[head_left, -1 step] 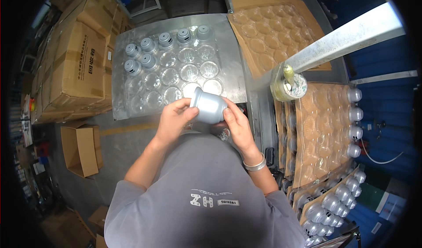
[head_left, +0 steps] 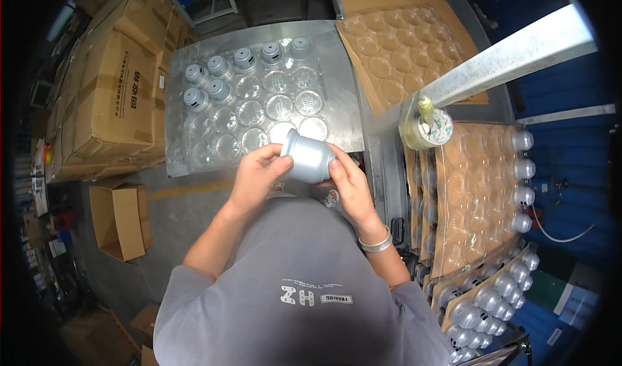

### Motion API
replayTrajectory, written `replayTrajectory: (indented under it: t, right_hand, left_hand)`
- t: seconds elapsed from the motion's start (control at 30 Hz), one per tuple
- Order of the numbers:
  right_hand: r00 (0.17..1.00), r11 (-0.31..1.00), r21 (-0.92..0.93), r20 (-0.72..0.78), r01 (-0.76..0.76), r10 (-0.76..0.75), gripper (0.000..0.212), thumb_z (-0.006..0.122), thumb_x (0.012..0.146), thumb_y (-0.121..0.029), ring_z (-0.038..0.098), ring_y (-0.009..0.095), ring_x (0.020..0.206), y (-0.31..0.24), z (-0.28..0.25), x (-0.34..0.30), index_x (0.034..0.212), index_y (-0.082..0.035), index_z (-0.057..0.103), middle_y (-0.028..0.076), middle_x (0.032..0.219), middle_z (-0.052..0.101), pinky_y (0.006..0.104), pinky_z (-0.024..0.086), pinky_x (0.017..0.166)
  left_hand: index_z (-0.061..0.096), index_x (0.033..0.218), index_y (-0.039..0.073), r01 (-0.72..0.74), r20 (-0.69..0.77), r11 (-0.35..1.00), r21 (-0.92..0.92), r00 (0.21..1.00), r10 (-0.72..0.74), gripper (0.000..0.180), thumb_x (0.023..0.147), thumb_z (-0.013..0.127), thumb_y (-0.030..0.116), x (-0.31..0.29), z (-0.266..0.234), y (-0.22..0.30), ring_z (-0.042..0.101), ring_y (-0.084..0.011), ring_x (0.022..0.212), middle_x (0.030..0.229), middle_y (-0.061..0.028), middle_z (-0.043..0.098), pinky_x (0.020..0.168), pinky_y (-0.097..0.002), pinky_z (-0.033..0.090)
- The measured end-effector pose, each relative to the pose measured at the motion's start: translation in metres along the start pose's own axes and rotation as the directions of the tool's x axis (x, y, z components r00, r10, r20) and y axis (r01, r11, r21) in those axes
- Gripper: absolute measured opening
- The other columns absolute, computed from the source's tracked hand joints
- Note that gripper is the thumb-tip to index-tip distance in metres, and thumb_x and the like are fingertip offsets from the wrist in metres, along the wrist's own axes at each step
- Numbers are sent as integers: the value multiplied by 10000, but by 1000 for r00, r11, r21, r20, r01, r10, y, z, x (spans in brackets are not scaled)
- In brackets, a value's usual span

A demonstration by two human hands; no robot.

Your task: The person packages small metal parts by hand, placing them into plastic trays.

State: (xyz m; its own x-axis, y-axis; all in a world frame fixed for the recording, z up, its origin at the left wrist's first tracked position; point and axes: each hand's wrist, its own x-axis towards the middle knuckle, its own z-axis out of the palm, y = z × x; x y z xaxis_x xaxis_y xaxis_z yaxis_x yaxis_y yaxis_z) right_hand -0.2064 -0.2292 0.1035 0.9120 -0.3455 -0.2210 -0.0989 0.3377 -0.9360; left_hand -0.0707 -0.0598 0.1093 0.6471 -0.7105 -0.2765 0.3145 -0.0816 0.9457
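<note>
A silvery-grey cup-shaped housing point(head_left: 310, 160) with a wider rim lies tilted on its side between my hands, just off the near edge of the metal table point(head_left: 350, 129). My left hand point(head_left: 261, 170) pinches its rim end between thumb and fingers. At the opposite, narrower end, my right hand point(head_left: 350, 179) grips it with the thumb on top. Beyond them, a clear plastic tray point(head_left: 250, 112) with round pockets rests on the table. Several similar grey housings point(head_left: 243, 59) stand in its far and left pockets. The inside of the held housing is hidden.
A slanting metal post point(head_left: 512, 55) with a cup-like holder point(head_left: 421, 129) rises at right. Behind it lies cardboard with another clear tray point(head_left: 402, 48). Stacked trays point(head_left: 476, 197) of grey housings stand at right. Large cartons point(head_left: 116, 87) and an open box point(head_left: 120, 220) are at left.
</note>
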Motion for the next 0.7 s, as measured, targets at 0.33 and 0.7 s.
replayTrajectory:
  t: [0.33, 0.7]
  right_hand:
    - [999, 999, 42, -27, -21, 22, 596, 555, 1015, -371, 599, 145, 1013, -5, 1, -6, 1423, 46, 430, 124, 1178, 589, 260, 524, 824]
    - [1000, 990, 141, -10, -27, 29, 645, 522, 1020, -415, 596, 234, 1134, -1, -2, -4, 1440, 56, 390, 183, 1281, 554, 349, 562, 885]
  left_hand:
    - [625, 1195, -16, 96, 195, 923, -371, 981, -24, 343, 933, 654, 202, 4, 2, 6, 621, -168, 996, 1075, -91, 675, 885, -325, 494]
    - [719, 1006, 14, -232, 195, 955, 186, 961, 195, 174, 858, 704, 106, -1, 7, 1, 640, -194, 899, 934, -87, 683, 822, -335, 485]
